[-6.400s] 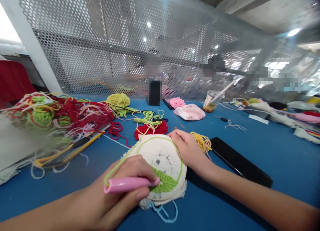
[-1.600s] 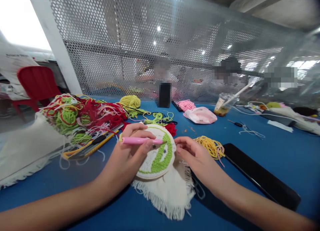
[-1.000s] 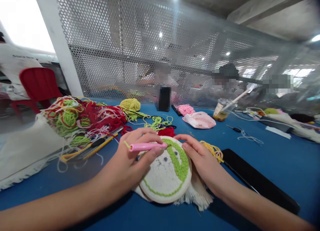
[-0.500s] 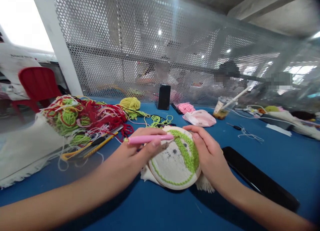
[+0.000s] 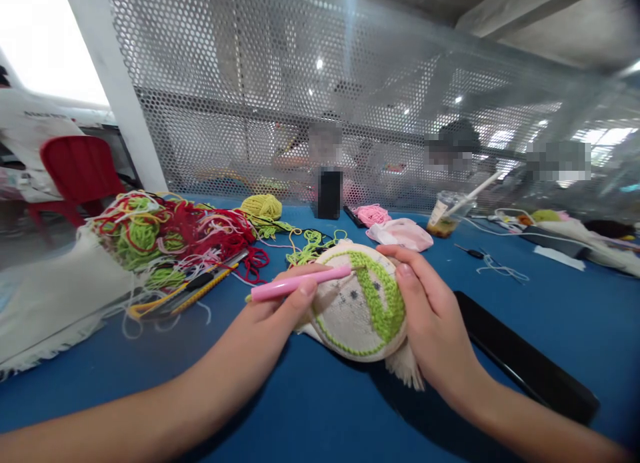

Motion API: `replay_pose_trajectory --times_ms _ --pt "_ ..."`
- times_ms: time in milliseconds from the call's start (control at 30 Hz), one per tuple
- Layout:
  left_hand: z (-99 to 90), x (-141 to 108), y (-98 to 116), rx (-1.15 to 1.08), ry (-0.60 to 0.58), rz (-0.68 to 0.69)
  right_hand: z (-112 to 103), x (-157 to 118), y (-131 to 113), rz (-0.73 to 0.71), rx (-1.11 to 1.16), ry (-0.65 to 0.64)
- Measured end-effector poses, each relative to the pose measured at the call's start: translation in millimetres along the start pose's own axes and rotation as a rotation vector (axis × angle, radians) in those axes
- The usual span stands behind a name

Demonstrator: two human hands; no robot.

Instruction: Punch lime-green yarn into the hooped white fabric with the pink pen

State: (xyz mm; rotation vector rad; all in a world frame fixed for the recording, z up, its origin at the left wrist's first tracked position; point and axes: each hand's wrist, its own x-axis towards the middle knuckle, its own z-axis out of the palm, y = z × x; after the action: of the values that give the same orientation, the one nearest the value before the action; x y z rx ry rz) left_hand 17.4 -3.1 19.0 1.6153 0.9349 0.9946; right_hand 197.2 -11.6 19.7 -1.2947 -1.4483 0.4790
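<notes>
In my left hand (image 5: 280,316) is a pink punch needle (image 5: 295,283), closed between thumb and fingers and pointing right. Its thin metal tip meets the cloth near the top of a round embroidery hoop (image 5: 350,309). Green yarn loops (image 5: 387,303) form a thick band on the hoop's right side, and a green line follows its lower edge. Dark printed marks show on the white cloth. My right hand (image 5: 433,309) grips the hoop's right rim, thumb in front; its other fingers are partly hidden behind. Fringed cloth (image 5: 406,369) hangs below the hoop.
A tangled heap of yarn (image 5: 185,229) lies left, beside yellow-handled scissors (image 5: 165,306) and white cloth (image 5: 55,296). A phone (image 5: 329,194) stands at the back. A plastic cup (image 5: 443,215) with a straw stands back right. A long black case (image 5: 525,356) lies at right.
The hoop has shifted slightly right and up and is tilted differently, with my right hand moving along. The punch needle now slants more, its tip end higher than its rear.
</notes>
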Motion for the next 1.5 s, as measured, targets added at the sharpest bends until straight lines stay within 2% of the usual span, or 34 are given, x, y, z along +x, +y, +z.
replay_pose_trajectory --times_ms 167,400,567,667,767,900,1000,1067,1167,1300,1400,1500 --pt "-1.2 -0.7 -4.4 -0.103 -0.031 -0.008 -4.7 -3.2 -0.1 0.111 0.15 0.019" --pt "-7.0 0.4 4.7 0.143 0.003 0.096 -9.1 3.7 2.0 0.255 0.316 -0.019" --pt "-13.4 6.1 7.9 0.29 -0.027 0.176 -10.1 11.4 1.9 0.326 0.332 -0.083" --pt "-20.1 12.1 8.4 0.35 -0.035 0.237 -10.1 15.4 5.8 0.302 0.306 -0.188" --pt "-26.6 17.5 14.5 0.412 -0.048 0.238 -9.4 18.2 10.3 0.281 0.246 -0.28" --pt "-33.3 21.2 23.5 0.435 -0.074 0.131 -7.0 19.8 11.0 0.273 0.202 -0.396" --pt "-35.4 20.6 23.3 0.397 -0.004 0.041 -5.2 19.4 6.8 0.28 0.222 -0.511" --pt "-35.1 19.1 20.9 0.382 0.039 0.085 -4.6 18.3 3.0 0.268 0.223 -0.591" --pt "-34.0 17.5 19.5 0.402 -0.051 0.199 -4.7 16.5 -1.1 0.231 0.201 -0.676" --pt "-35.7 19.6 25.6 0.539 -0.124 0.199 -4.3 15.6 0.5 0.136 0.059 -0.687" --pt "-39.3 23.8 30.1 0.672 -0.164 0.12 -2.1 15.6 5.2 0.032 -0.062 -0.643" --pt "-43.5 26.6 28.0 0.667 -0.108 0.116 0.6 14.9 9.2 -0.028 -0.103 -0.627"
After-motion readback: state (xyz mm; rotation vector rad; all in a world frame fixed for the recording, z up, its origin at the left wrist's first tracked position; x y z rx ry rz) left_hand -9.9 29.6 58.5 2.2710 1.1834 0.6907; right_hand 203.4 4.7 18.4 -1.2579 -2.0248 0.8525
